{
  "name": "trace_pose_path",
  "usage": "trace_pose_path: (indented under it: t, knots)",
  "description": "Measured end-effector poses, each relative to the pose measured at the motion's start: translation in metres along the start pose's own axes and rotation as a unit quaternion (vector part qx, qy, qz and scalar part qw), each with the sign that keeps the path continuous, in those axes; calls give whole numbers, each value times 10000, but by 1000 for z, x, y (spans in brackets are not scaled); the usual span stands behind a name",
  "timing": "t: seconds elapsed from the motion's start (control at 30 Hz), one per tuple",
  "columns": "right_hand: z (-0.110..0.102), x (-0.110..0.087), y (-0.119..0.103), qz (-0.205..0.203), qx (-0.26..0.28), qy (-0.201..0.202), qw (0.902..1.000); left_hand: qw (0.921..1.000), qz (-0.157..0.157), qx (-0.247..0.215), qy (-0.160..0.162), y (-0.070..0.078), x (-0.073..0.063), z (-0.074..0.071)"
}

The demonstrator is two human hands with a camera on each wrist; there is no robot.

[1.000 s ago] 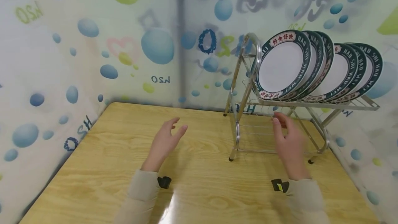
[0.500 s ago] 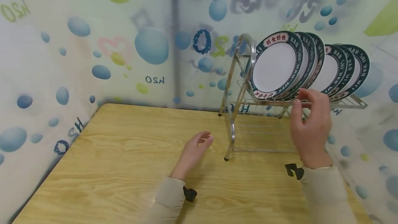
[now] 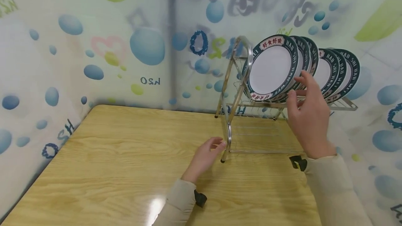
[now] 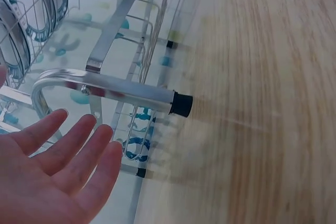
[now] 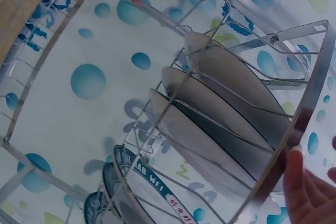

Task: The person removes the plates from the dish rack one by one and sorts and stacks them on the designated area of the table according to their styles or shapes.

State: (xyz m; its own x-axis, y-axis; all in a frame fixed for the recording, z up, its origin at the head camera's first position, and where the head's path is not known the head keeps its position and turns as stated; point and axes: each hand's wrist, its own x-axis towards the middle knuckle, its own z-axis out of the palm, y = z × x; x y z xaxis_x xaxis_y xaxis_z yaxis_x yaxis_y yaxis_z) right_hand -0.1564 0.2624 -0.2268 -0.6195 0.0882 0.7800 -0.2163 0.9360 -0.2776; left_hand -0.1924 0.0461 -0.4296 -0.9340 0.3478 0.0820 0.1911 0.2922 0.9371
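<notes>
A metal dish rack (image 3: pixel 240 100) stands on the table, its upper shelf holding several white plates (image 3: pixel 270 69) with green lettered rims, tilted on edge in two groups. My right hand (image 3: pixel 309 119) is raised in front of the shelf, fingers loosely bent and nothing held. In the right wrist view its thumb (image 5: pixel 295 182) lies close to the shelf's front rail (image 5: pixel 286 161); contact cannot be told. Low at the rack's left front leg (image 3: pixel 229 137) is my left hand (image 3: pixel 204 156). Its spread fingers (image 4: pixel 86 145) lie beside the metal tube in the left wrist view, holding nothing.
The wood-grain table (image 3: pixel 125 156) extends left of the rack and toward me. A patterned wall (image 3: pixel 147 90) with blue dots closes off the back. Beneath the plates runs a lower wire shelf (image 3: pixel 260 151).
My right hand has risen from below the upper shelf to the front of the plates. My left hand has moved right, up to the rack's front leg. The head view has turned slightly right.
</notes>
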Motion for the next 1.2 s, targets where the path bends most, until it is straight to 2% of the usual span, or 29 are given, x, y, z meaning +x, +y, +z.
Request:
trace_pose_path:
  t: [0.23,0.33,0.43,0.6,0.73,0.9,1.0,1.1,1.2]
  knots:
    - [-2,18,-6,-77,-569,-459,9973,9998,-113,-70,-115,1,0,8]
    - [-2,28,-9,85,-859,-772,9933,9996,-216,-101,-161,1,1,14]
    - [-1,37,-11,233,-1210,-1054,9868,9994,-254,-50,-218,1,2,20]
    - [-3,50,-16,503,-1750,-1470,9722,9998,-62,34,-187,-1,5,28]
    - [-5,57,-20,496,-1963,-1694,9645,9999,-53,-69,-87,-2,5,31]
    - [-7,66,-24,523,-2055,-1982,9569,9995,-219,-197,80,-1,6,30]
    - [-5,68,-26,658,-1923,-2205,9540,9996,-149,-216,84,-3,6,29]
    - [-2,64,-26,804,-1667,-2232,9570,9997,37,-190,142,-6,7,30]
    - [1,57,-24,853,-1418,-2072,9642,9994,254,-37,246,-9,8,32]
